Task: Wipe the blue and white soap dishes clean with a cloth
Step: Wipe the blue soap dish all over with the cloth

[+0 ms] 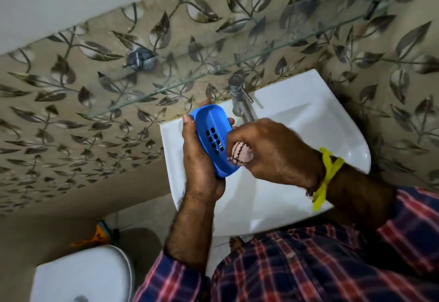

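Observation:
My left hand (199,159) grips a blue oval soap dish (212,133) with several drain slots, holding it tilted on edge above the left side of the white washbasin (304,121). My right hand (273,154) is closed around a bunched pinkish cloth (241,155) and presses it against the lower inside of the blue dish. A yellow thread is tied at my right wrist. No white soap dish is in view.
A chrome tap (240,97) stands at the back of the basin, just behind the dish. A glass shelf (213,71) runs along the leaf-patterned tiled wall above. A white toilet tank lid (80,275) sits at lower left, with an orange object (99,232) behind it.

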